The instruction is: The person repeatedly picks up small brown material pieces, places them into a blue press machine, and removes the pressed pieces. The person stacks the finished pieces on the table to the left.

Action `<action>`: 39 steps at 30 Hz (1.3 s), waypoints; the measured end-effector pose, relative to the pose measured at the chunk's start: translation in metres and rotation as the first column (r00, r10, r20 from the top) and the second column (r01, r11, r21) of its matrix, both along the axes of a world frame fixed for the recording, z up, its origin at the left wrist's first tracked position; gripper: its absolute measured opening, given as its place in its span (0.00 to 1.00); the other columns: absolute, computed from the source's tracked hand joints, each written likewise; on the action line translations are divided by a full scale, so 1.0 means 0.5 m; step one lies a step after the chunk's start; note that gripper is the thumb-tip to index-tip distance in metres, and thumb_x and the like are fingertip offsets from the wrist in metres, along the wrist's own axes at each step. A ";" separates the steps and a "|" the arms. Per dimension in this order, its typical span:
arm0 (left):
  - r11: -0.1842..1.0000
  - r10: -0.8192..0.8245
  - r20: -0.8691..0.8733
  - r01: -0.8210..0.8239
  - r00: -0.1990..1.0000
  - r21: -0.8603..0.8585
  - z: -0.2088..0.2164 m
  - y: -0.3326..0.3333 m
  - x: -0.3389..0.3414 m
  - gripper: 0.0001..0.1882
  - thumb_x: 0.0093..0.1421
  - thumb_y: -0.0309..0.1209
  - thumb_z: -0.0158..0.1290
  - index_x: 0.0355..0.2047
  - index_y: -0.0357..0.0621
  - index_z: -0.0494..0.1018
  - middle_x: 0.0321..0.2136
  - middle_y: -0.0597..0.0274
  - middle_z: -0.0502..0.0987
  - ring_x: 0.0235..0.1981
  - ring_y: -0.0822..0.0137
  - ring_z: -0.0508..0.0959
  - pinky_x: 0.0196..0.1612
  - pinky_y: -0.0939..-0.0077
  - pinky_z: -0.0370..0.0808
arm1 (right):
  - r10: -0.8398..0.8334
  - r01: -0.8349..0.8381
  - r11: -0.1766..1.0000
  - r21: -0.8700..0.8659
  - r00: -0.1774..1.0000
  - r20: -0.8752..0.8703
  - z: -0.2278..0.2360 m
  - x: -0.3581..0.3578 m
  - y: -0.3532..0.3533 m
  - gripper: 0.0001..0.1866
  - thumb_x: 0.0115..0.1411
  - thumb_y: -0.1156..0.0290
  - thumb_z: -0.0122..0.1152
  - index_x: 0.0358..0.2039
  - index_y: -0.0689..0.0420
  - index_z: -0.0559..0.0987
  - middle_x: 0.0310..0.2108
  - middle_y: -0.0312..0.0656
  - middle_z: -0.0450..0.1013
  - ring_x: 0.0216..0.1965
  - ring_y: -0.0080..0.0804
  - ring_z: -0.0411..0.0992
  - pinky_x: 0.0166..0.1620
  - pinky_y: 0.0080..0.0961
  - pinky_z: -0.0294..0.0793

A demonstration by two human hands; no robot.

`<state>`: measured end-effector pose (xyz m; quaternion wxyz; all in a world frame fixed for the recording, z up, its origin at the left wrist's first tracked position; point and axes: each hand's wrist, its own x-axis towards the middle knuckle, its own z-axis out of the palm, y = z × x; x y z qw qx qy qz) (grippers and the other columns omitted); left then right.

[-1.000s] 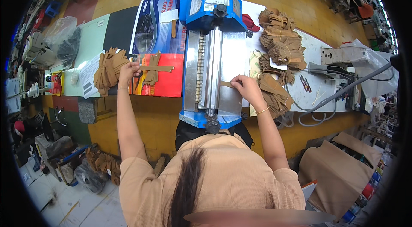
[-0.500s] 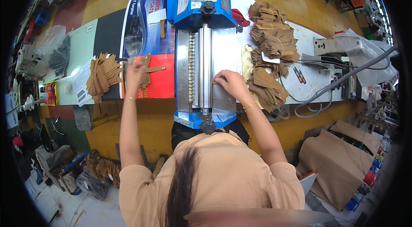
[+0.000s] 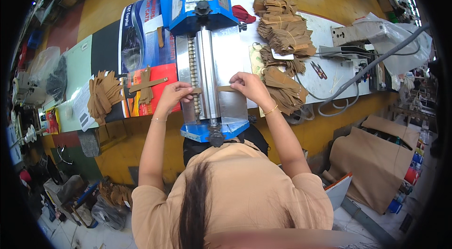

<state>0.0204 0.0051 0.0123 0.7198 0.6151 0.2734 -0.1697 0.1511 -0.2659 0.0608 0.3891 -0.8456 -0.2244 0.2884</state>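
A brown leather strip (image 3: pixel 225 88) runs across the steel roller (image 3: pixel 206 68) of a blue roller machine (image 3: pixel 200 6), its middle hidden at the roller. On the roller's left side, my left hand (image 3: pixel 175 96) pinches the strip's near-left end. My right hand (image 3: pixel 248 88) pinches the other end over the metal plate (image 3: pixel 235 60) on the right. To the left of the machine, a small stack of brown strips (image 3: pixel 146 93), one lying crosswise on top, rests on a red printed sheet (image 3: pixel 165 71).
A fanned pile of strips (image 3: pixel 102 96) lies farther left on a white paper. Several banded bundles (image 3: pixel 288 37) and a nearer loose bundle (image 3: pixel 282 90) are at right, with red-handled snips (image 3: pixel 318 70) and a thick grey cable (image 3: pixel 372 63) beyond. The machine's black front knob (image 3: pixel 216 138) sits close to my body.
My left hand has moved right, from the small strip stack to the roller, and now grips a strip end. My right hand stays beside the roller, with more strip showing. The view has shifted slightly.
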 end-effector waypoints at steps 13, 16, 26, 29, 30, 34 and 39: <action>0.979 0.203 -0.014 -0.203 0.979 0.022 -0.009 0.118 -0.061 0.08 0.59 0.22 0.56 0.38 0.30 0.75 0.29 0.57 0.79 0.27 0.69 0.81 0.31 0.81 0.80 | -0.193 0.374 0.876 -0.306 0.852 0.487 -0.106 0.049 -0.301 0.08 0.48 0.74 0.68 0.31 0.56 0.80 0.32 0.43 0.74 0.38 0.44 0.73 0.42 0.37 0.72; 0.975 0.221 -0.022 -0.220 0.975 0.035 -0.004 0.145 -0.070 0.08 0.59 0.22 0.57 0.38 0.31 0.75 0.28 0.57 0.79 0.27 0.69 0.81 0.31 0.80 0.80 | -0.159 0.360 0.876 -0.321 0.843 0.513 -0.135 0.038 -0.322 0.12 0.47 0.71 0.69 0.34 0.52 0.79 0.36 0.39 0.71 0.45 0.42 0.69 0.48 0.41 0.67; 0.959 0.241 -0.011 -0.237 0.970 0.158 0.002 0.268 -0.097 0.10 0.60 0.22 0.55 0.41 0.31 0.74 0.27 0.58 0.79 0.26 0.70 0.79 0.31 0.81 0.78 | -0.026 0.280 0.899 -0.338 0.803 0.596 -0.147 0.035 -0.325 0.13 0.47 0.70 0.69 0.33 0.52 0.75 0.35 0.39 0.71 0.43 0.42 0.69 0.44 0.40 0.66; 0.943 0.259 -0.008 -0.251 0.966 0.217 -0.019 0.329 -0.116 0.09 0.59 0.22 0.56 0.40 0.31 0.75 0.28 0.59 0.79 0.27 0.71 0.80 0.32 0.82 0.78 | -0.001 0.247 0.913 -0.325 0.799 0.601 -0.147 0.041 -0.320 0.13 0.48 0.71 0.68 0.33 0.54 0.75 0.33 0.41 0.71 0.41 0.44 0.70 0.42 0.39 0.67; 0.931 0.262 -0.016 -0.249 0.965 0.268 -0.030 0.349 -0.118 0.09 0.59 0.22 0.56 0.39 0.31 0.75 0.28 0.59 0.79 0.27 0.71 0.80 0.32 0.82 0.79 | 0.007 0.235 0.925 -0.298 0.775 0.632 -0.146 0.039 -0.319 0.12 0.48 0.71 0.68 0.33 0.54 0.75 0.32 0.41 0.71 0.40 0.44 0.70 0.42 0.39 0.67; 0.887 0.322 -0.067 -0.277 0.944 0.368 -0.069 0.411 -0.125 0.09 0.59 0.22 0.56 0.40 0.31 0.75 0.29 0.59 0.79 0.26 0.72 0.80 0.30 0.82 0.79 | 0.058 0.219 0.925 -0.309 0.725 0.686 -0.145 0.031 -0.316 0.10 0.50 0.71 0.67 0.31 0.55 0.75 0.30 0.41 0.71 0.37 0.42 0.70 0.41 0.38 0.67; 0.857 0.385 -0.084 -0.322 0.919 0.403 -0.119 0.435 -0.137 0.12 0.59 0.21 0.55 0.43 0.30 0.74 0.30 0.59 0.79 0.24 0.72 0.79 0.27 0.81 0.79 | 0.077 0.222 0.930 -0.294 0.663 0.745 -0.141 0.023 -0.319 0.09 0.51 0.71 0.66 0.28 0.56 0.73 0.28 0.41 0.70 0.34 0.42 0.70 0.40 0.38 0.66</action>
